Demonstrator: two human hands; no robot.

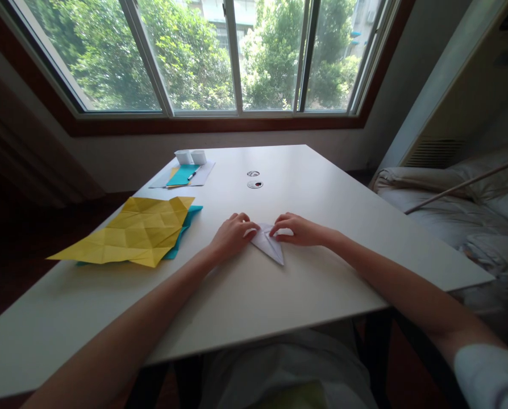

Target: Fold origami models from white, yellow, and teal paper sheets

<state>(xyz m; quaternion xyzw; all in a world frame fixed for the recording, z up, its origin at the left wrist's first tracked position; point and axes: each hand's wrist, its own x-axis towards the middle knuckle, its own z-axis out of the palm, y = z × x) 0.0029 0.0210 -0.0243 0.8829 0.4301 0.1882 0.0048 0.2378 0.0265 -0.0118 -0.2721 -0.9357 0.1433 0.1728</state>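
Observation:
A small piece of white folded paper (pixel 271 245) lies on the white table (pixel 305 284), shaped like a narrow triangle pointing toward me. My left hand (pixel 233 233) rests on its left upper edge with the fingers curled down onto it. My right hand (pixel 299 229) presses its top right corner with the fingertips. Both hands pin the paper flat against the tabletop.
A creased yellow sheet (pixel 138 232) lies on a teal sheet (pixel 186 222) at the left. Farther back are teal paper with a pen (pixel 184 175), two small white boxes (pixel 191 157) and two small round objects (pixel 254 184). A bed (pixel 462 204) stands at the right, windows behind.

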